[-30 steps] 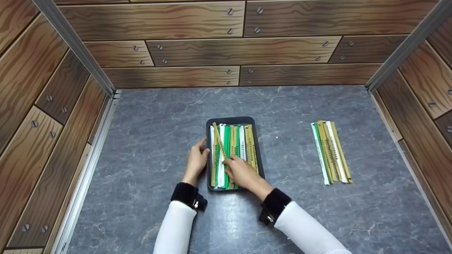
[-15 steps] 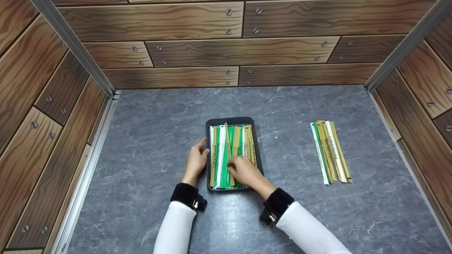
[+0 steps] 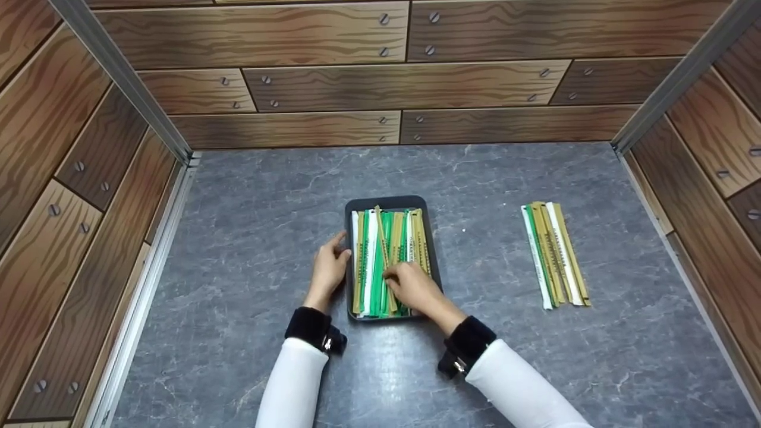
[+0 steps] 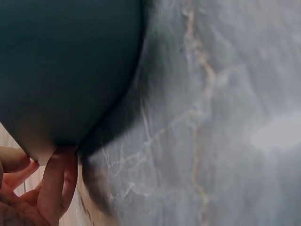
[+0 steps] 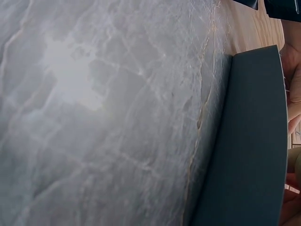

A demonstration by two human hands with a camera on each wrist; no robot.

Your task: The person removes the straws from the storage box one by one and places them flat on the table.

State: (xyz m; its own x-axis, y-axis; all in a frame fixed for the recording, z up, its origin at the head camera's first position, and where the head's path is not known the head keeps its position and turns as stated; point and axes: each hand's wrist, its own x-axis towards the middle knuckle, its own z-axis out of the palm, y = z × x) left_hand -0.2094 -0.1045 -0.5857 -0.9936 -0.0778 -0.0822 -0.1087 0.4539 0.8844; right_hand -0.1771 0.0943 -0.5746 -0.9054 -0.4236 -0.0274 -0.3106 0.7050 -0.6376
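A dark shallow tray holds a layer of long, thin paper-wrapped sticks in white, green and kraft brown, lying lengthwise. My right hand reaches over its right side and pinches one brown wrapped stick, which lies slightly slanted on top of the others. In the right wrist view the tray wall hides most of this hand. At the tray's left side my left hand rests with its fingertips against the outer wall; the left wrist view shows its fingers at the tray's corner.
To the right, a small group of similar wrapped sticks lies side by side on the grey marbled tabletop. Wood-patterned walls close off the back and both sides, with metal rails at their edges.
My right hand has moved slightly right, bringing the brown stick from the tray's left part towards its middle and to a smaller slant. The left hand stays at the tray's side.
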